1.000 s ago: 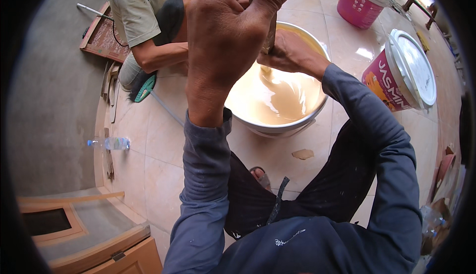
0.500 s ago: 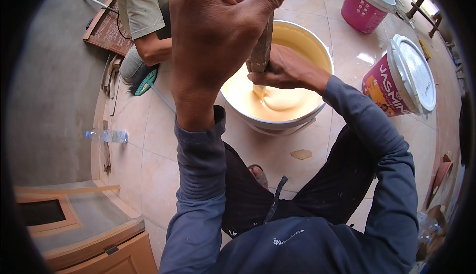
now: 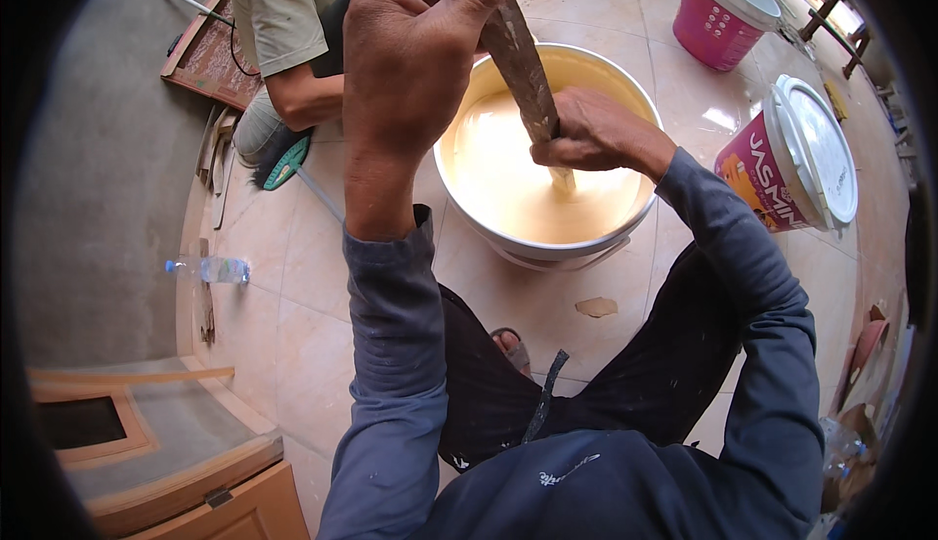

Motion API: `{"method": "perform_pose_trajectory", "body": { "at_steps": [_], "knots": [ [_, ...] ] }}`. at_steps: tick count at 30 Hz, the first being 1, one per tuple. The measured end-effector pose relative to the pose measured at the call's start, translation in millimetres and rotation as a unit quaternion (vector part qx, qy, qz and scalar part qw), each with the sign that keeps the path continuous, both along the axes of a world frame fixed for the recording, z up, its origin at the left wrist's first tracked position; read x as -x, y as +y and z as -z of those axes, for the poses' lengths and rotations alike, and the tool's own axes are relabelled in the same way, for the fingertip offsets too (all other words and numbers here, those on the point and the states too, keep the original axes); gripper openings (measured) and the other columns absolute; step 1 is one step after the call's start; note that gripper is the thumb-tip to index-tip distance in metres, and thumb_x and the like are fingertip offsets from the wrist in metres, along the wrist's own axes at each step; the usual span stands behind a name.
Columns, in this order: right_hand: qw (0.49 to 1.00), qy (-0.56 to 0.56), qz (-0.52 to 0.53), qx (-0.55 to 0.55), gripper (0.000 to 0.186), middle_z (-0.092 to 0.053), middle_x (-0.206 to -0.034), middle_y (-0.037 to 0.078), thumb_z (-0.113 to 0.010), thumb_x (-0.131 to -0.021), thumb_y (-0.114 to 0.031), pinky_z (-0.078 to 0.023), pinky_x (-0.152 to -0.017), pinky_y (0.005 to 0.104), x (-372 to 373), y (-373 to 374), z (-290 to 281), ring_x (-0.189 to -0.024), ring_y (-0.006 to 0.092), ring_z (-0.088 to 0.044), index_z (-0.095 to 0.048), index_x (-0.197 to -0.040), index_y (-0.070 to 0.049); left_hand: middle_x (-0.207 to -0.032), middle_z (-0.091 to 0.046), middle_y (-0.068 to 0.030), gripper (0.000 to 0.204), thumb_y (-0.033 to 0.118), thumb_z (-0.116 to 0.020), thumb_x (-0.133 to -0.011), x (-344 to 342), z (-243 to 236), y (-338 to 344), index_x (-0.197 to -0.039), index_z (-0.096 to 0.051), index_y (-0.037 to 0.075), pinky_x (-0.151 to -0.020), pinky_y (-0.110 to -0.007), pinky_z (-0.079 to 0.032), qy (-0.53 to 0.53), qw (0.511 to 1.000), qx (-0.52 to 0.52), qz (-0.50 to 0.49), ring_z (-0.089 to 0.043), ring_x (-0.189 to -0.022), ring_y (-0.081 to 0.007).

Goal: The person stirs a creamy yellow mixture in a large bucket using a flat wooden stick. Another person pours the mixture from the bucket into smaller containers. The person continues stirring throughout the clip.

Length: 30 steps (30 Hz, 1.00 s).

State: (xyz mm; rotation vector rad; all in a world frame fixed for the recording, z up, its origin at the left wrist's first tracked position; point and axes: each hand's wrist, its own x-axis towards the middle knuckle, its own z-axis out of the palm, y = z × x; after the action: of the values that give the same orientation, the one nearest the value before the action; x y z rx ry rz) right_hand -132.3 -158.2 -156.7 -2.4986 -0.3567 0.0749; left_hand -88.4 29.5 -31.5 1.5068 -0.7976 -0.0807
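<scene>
Between my knees stands a large white bucket [image 3: 547, 250] holding smooth, cream-yellow paint [image 3: 503, 183]. A rough wooden stick [image 3: 520, 66] slants down into it, its lower end sunk in the paint toward the right. My left hand [image 3: 410, 71] is closed round the stick's upper part, high above the bucket's left rim. Lower down, just over the paint, my right hand [image 3: 606, 131] grips the same stick. The stick's top is cut off by the upper edge of the picture.
At the right stand a lidded purple paint bucket [image 3: 782, 164] and, farther back, a pink bucket [image 3: 723, 17]. Another person [image 3: 283, 32] crouches at the far left, beside a green broom head [image 3: 288, 162]. A plastic bottle [image 3: 225, 269] lies by the wall; a wooden door [image 3: 225, 506] is near left.
The stick has tilted: its lower end and my right hand have shifted right through the paint, while my left hand has moved left at the top. A round container shows at the back.
</scene>
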Motion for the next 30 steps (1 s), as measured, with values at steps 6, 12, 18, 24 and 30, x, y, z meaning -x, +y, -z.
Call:
{"method": "perform_pose_trajectory", "body": {
  "at_steps": [6,12,18,24,30],
  "knots": [
    [0.996,-0.044,-0.034,-0.073,0.037,-0.061,-0.066,0.016,-0.066,-0.088,-0.036,-0.045,-0.062,0.0485,8.0,38.8,-2.3,-0.065,0.0372,-0.061,-0.057,-0.074,-0.003,-0.086,-0.07,-0.0076,0.027,0.028,-0.071,-0.097,-13.1,10.7,-0.4,-0.105,-0.065,0.002,-0.075,-0.034,-0.065,-0.069,0.993,0.085,-0.035,-0.075,-0.082,-0.0194],
    [0.996,0.084,-0.03,-0.017,0.066,-0.07,-0.089,0.017,-0.074,-0.088,-0.055,-0.051,-0.068,0.0413,13.7,11.5,-32.9,-0.078,0.0285,-0.068,-0.06,-0.125,-0.002,-0.061,-0.048,0.0014,0.021,0.019,-0.072,-0.096,-17.8,11.7,-10.2,-0.083,-0.061,0.006,-0.044,-0.024,-0.043,0.035,0.988,0.15,-0.02,-0.05,-0.048,-0.0089],
    [0.982,-0.032,0.181,-0.031,0.037,-0.062,-0.075,0.001,-0.062,-0.101,-0.046,-0.049,-0.051,0.0214,-5.3,-110.7,-61.9,-0.062,0.0071,-0.061,-0.064,-0.103,-0.009,-0.056,-0.049,0.0005,0.02,0.012,-0.07,-0.093,-37.1,12.3,16.8,-0.077,-0.059,0.006,-0.04,-0.023,-0.038,-0.026,0.974,0.207,-0.092,-0.047,-0.042,-0.0074],
    [0.943,0.003,0.293,0.155,0.025,-0.061,-0.069,0.003,-0.064,-0.101,-0.032,-0.047,-0.049,0.0267,-44.1,-173.0,-56.6,-0.057,0.0113,-0.06,-0.064,-0.097,-0.007,-0.054,-0.052,-0.0023,0.02,0.011,-0.069,-0.091,-67.4,29.6,17.7,-0.076,-0.058,0.004,-0.038,-0.024,-0.038,-0.073,0.948,0.277,-0.141,-0.049,-0.04,-0.0089],
    [0.907,0.134,0.354,0.187,0.023,-0.065,-0.071,0.007,-0.068,-0.094,-0.024,-0.048,-0.052,0.0336,-64.2,-205.4,-24.2,-0.058,0.0193,-0.062,-0.066,-0.102,-0.003,-0.055,-0.049,-0.0018,0.023,0.012,-0.068,-0.092,-82.0,47.7,-6.3,-0.076,-0.053,0.005,-0.039,-0.025,-0.038,-0.022,0.942,0.322,-0.09,-0.046,-0.04,-0.009]
  ]
}}
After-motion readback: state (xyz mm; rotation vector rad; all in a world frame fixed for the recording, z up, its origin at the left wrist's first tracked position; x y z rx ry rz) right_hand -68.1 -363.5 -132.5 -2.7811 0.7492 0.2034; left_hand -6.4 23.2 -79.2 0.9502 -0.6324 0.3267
